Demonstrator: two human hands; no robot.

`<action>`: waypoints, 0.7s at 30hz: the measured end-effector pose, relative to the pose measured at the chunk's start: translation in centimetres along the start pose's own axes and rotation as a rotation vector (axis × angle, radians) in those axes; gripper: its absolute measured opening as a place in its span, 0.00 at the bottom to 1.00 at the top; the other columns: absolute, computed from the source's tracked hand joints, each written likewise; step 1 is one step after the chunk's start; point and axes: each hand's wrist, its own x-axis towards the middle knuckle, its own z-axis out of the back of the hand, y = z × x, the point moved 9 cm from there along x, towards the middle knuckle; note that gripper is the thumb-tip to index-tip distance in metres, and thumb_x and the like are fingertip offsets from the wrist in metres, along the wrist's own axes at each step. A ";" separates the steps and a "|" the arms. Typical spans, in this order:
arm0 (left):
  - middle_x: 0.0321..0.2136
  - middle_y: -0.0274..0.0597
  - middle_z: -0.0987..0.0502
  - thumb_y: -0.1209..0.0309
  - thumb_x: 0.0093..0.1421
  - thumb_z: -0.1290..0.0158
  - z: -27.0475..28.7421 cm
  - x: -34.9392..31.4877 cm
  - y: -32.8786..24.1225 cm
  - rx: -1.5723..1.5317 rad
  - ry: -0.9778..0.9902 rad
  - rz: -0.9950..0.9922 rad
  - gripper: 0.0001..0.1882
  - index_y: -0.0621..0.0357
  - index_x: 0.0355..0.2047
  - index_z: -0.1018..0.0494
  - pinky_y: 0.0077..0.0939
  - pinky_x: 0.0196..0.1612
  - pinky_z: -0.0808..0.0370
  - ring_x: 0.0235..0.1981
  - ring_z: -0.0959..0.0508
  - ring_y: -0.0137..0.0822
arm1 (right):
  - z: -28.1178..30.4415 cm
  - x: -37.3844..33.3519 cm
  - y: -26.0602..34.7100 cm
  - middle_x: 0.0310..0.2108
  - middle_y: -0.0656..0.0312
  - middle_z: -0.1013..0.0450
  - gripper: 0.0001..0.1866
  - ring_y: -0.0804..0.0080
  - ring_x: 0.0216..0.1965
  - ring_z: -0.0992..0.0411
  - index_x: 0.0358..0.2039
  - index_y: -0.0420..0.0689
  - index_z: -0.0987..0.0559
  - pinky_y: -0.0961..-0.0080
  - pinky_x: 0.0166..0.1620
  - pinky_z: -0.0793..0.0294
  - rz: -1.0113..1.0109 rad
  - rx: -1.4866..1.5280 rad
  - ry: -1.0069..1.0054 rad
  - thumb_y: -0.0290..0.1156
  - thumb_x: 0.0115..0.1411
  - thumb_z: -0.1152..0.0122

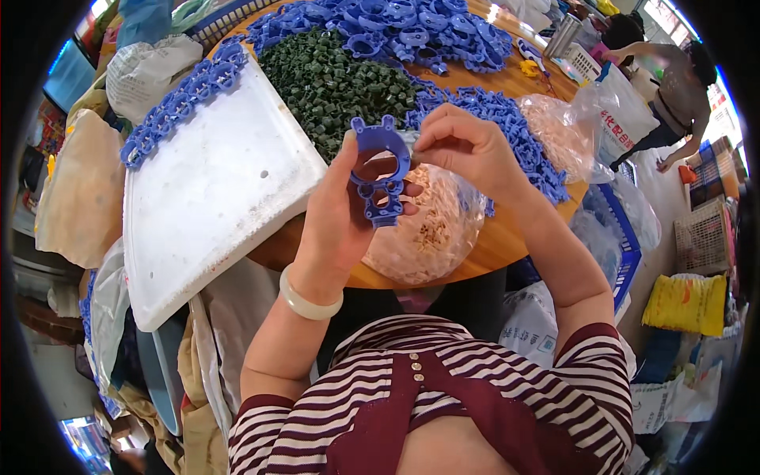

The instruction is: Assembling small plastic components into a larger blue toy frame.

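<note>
Left hand (332, 190): fingers gripping the blue plastic frame of joined rings (366, 142), raised above the near edge of the round brown wooden surface (495, 244). Held upright, large ring at top, probably to leave its right side free for the other hand. Right hand (473, 149): fingers bunched just beside that ring's rim; cannot tell whether they close on a small piece.

Small dark green plastic pieces (340, 83) and small blue plastic pieces (507, 131) lie in separate heaps, presumably for easy picking. Clear plastic bag of pale peach pieces (431, 233) sits nearest the body, likely for short reach. White foam board (214, 186) bears 1 row of blue frames (186, 95) along its far-left edge, perhaps to keep them apart.

Hard to make out: left fingers partly behind the frame; far heap of larger blue parts (412, 32) cut off at top.
</note>
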 end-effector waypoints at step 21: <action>0.38 0.46 0.25 0.51 0.66 0.65 -3.2 -1.9 5.9 -0.023 0.063 0.074 0.27 0.63 0.47 0.33 0.32 0.31 0.23 0.33 0.22 0.43 | 2.3 -7.9 3.9 0.39 0.59 0.26 0.15 0.71 0.38 0.29 0.36 0.39 0.22 0.76 0.43 0.31 0.101 -0.386 -0.240 0.16 0.46 0.38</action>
